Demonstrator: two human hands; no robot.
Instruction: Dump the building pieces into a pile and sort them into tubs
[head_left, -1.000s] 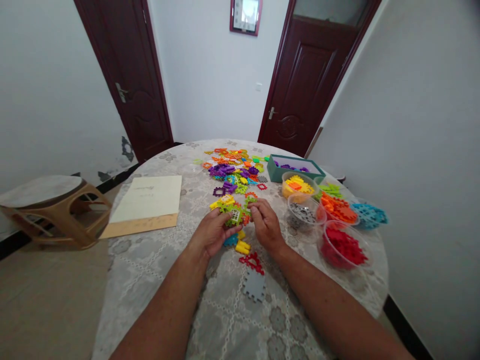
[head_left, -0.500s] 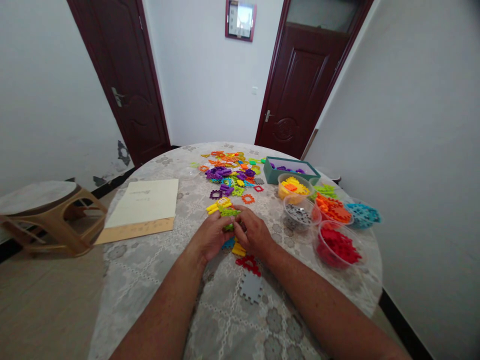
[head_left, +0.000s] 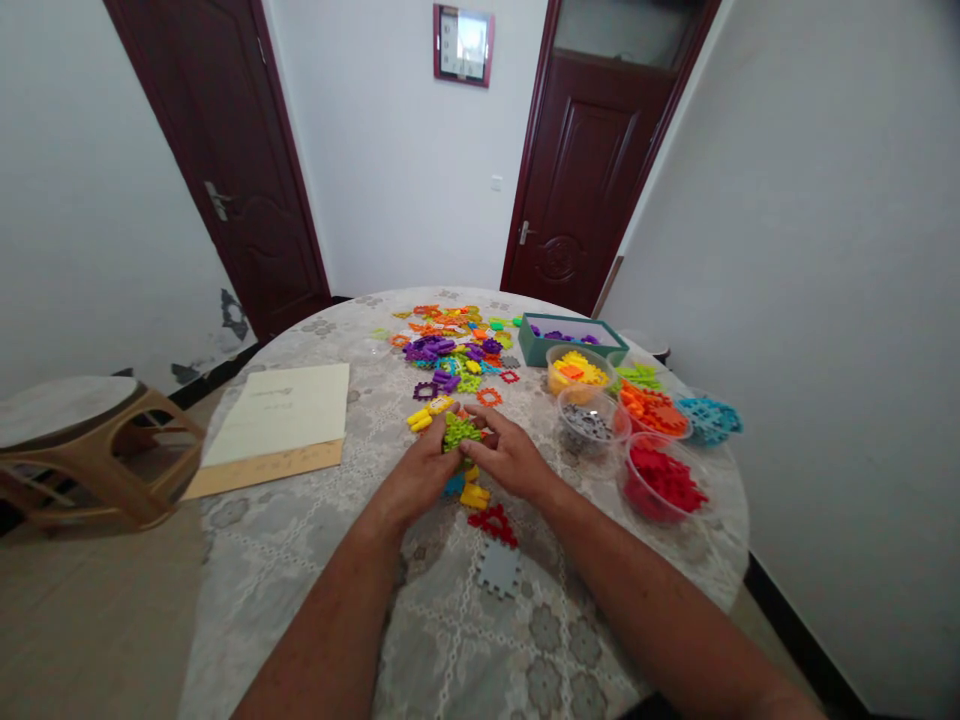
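Between my two hands is a bunch of lime-green toothed building pieces (head_left: 460, 432). My left hand (head_left: 421, 468) closes round its left side. My right hand (head_left: 511, 458) grips from the right, thumb across the front and fingers curled behind, where they are partly hidden. Just under my hands lie yellow pieces (head_left: 474, 495) and a blue piece (head_left: 454, 485). Nearer to me are a red triangular piece (head_left: 495, 525) and a grey square piece (head_left: 499, 569). Beyond my left fingers rest more yellow pieces (head_left: 420, 418).
Toward the back spreads a mixed pile with purple pieces (head_left: 429, 348). On the right stand a green box (head_left: 534, 346) and clear tubs, among them one of red pieces (head_left: 664, 482) and one of grey pieces (head_left: 591, 424). Paper (head_left: 285, 405) lies on the left. A stool (head_left: 112, 450) stands beside the table.
My right fingers have spread a little and the thumb has shifted, so more of the green bunch shows. The whole view has swung slightly.
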